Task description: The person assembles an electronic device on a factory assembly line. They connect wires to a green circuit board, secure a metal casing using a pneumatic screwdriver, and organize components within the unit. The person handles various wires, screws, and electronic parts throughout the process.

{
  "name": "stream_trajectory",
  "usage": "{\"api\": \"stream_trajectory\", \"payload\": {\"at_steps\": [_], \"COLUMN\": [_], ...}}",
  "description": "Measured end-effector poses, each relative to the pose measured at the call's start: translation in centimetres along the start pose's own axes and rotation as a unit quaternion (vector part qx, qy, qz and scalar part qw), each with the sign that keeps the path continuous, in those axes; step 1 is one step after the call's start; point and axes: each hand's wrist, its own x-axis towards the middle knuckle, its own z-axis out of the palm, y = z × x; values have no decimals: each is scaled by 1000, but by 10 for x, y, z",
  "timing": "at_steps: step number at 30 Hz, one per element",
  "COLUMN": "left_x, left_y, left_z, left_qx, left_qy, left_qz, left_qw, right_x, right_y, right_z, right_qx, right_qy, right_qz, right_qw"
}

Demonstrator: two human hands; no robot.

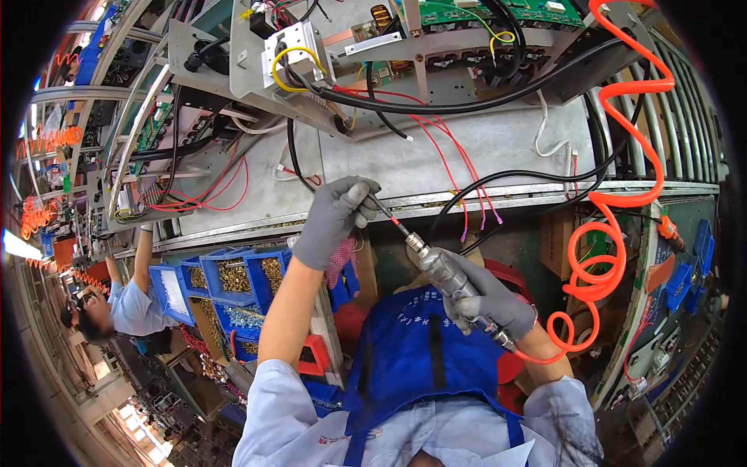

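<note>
Pneumatic screwdriver [451, 282]: centre frame, right hand [490, 300] clamped round its body, bit pointing to 10 o'clock. Left hand [334, 218] closed on bit tip at metal panel [436, 156]. Orange coiled hose [615, 194] at 3 o'clock; blue screw bins [233, 276] at 8 o'clock.

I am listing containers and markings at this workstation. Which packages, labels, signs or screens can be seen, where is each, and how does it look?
Open blue plastic bins: left of the gloved left hand, holding brass-coloured and silvery small parts.
Brown cardboard box: under the metal bench edge, right of the gloved right hand, plain sides.
White printing on the blue apron: chest area, small.
No screens or signs visible.
</note>
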Motion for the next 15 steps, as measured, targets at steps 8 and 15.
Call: {"api": "stream_trajectory", "payload": {"at_steps": [8, 15], "left_x": [21, 87], "left_y": [25, -7], "left_z": [20, 22], "left_qx": [73, 552], "left_qy": [40, 342], "left_qz": [-65, 172], "left_qw": [994, 741], "right_x": [-1, -10], "right_y": [-10, 3], "right_z": [1, -3], "right_qx": [0, -4], "right_qy": [39, 115], "right_qz": [-42, -91], "right_qw": [998, 989]}}
